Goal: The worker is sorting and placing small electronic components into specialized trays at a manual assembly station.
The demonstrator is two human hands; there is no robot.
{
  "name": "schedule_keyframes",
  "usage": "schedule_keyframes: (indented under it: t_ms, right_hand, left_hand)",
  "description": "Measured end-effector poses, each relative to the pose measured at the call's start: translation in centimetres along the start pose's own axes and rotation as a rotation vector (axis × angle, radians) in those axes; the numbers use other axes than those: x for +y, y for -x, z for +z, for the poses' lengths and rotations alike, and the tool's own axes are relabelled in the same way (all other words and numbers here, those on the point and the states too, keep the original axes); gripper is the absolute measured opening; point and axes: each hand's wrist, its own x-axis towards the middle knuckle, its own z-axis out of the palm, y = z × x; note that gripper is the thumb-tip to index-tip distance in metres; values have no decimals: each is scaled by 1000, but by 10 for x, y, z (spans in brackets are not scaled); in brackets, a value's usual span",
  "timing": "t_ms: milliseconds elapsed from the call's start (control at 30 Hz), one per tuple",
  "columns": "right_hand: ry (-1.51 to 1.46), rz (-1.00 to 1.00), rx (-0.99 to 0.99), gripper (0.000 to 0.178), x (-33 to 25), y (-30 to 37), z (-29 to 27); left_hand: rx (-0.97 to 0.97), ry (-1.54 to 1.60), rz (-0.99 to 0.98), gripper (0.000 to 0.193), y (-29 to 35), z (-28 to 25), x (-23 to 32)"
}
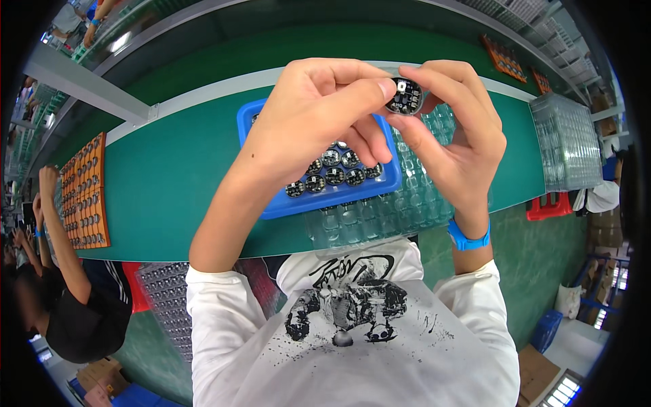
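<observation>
A green-topped workbench (159,183) crosses the room, with a grey metal post (88,85) meeting its far edge at left. The glossy green floor (512,264) stretches right toward a red plastic stool (550,206), blue metal shelving (598,281) and cardboard (537,373). Bright light shows through a slatted opening (566,391) at lower right.

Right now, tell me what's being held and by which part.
A round black circuit board, held by its rim: the left grip at its left edge, the right grip at top and bottom.

A red stool (550,213), seemingly, stands right; cardboard boxes (102,374) sit lower left.
</observation>
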Motion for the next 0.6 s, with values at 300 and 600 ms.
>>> schedule_keyframes:
  t_ms: [300,600]
  right_hand:
    - [-13,-24,6,40,0,1,1]
    - [14,-66,-22,38,-1,1,3]
  left_hand:
    - [-58,41,-4,26,0,-2,0]
    - [-54,-139,8,24,0,-3,-1]
